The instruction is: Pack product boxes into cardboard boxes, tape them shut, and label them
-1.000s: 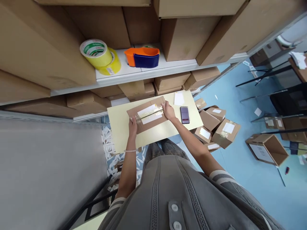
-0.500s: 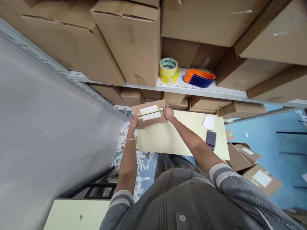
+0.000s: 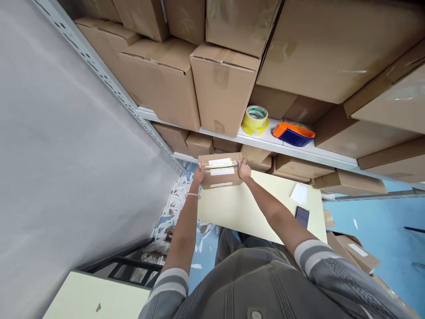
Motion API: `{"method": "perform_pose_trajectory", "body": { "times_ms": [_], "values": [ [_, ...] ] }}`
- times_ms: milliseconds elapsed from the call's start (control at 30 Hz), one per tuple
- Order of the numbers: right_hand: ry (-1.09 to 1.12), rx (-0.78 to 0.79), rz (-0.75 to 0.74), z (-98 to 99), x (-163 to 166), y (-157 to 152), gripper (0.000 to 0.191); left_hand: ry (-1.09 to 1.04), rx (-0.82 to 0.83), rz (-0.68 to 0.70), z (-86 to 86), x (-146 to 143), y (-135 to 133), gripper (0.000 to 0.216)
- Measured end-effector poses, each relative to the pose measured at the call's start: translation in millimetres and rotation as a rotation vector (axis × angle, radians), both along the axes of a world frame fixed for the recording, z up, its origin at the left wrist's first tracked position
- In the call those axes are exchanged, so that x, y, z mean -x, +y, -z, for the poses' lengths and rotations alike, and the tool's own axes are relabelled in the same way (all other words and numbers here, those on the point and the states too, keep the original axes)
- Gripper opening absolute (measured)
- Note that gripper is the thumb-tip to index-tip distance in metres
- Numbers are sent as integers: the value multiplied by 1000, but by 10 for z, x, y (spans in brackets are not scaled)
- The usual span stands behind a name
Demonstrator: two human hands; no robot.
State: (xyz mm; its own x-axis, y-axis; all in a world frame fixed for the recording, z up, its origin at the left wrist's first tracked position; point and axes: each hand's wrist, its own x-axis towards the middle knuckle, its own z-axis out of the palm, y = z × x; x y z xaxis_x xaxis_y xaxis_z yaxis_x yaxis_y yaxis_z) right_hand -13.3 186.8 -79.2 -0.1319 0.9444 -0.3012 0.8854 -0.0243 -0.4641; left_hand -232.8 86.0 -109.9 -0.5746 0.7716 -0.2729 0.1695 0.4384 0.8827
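I hold a small taped cardboard box (image 3: 221, 173) with white labels between both hands, lifted at the far left corner of a pale yellow table (image 3: 252, 208). My left hand (image 3: 199, 173) grips its left end and my right hand (image 3: 244, 169) grips its right end, fingers closed on the edges. The box is close to the lower shelf of brown cartons (image 3: 186, 141).
A dark phone (image 3: 302, 216) and a white paper slip (image 3: 299, 193) lie on the table. Yellow tape rolls (image 3: 255, 119) and an orange-and-blue tape dispenser (image 3: 292, 133) sit on the white shelf. Large cartons fill the rack. Paper strips (image 3: 172, 208) litter the blue floor; small boxes (image 3: 352, 254) lie right.
Both hands have carried the box from the middle of the table leftward and away, toward the shelf. My view has swung to the left along with it.
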Motion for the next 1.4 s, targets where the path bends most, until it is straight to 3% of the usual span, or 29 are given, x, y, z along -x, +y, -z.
{"method": "perform_pose_trajectory", "body": {
  "times_ms": [100, 200, 267, 333, 433, 500, 567, 667, 767, 867, 933, 1033, 1200, 1300, 1400],
  "values": [
    [46, 6, -1, -104, -61, -5, 48, 24, 13, -60, -136, -67, -37, 57],
    [100, -52, 28, -216, -303, -165, 61, 85, -3, -181, -263, -201, -343, 65],
    [256, -171, 70, -261, -620, -424, 68, 170, -52, -264, -294, -354, -812, 64],
    [475, -288, 46, -270, -1065, -791, 71, 260, -54, -315, -264, -587, -1484, 66],
    [530, -285, -11, -244, -1870, -1393, 73, 328, 104, -382, -159, -1119, -2624, 69],
    [514, -258, 10, -225, -2384, -1722, 73, 312, 226, -453, -119, -1553, -3246, 68],
    [495, -215, 46, -219, -2777, -1946, 72, 305, 294, -529, -143, -1966, -3620, 68],
    [495, -154, 19, -257, -3027, -2076, 70, 313, 284, -637, -306, -2427, -3696, 67],
    [541, -119, -190, -389, -2880, -2005, 69, 314, 195, -701, -549, -2700, -3473, 66],
    [599, -106, -520, -610, -2475, -1872, 67, 368, 99, -656, -784, -2880, -3411, 65],
    [631, -119, -745, -787, -2147, -1845, 65, 408, 82, -698, -920, -2998, -3595, 66],
    [697, -146, -968, -1066, -1688, -2002, 62, 433, 109, -896, -1091, -3249, -4134, 67],
    [863, -128, -1089, -1365, -1296, -2813, 59, 476, 211, -1227, -1294, -3872, -5064, 69],
    [913, -14, -1097, -1343, -1330, -3466, 58, 484, 248, -1396, -1375, -4198, -5478, 70],
    [877, 132, -1161, -1198, -1464, -4052, 58, 484, 289, -1534, -1403, -4390, -5906, 69]
  ]
}}
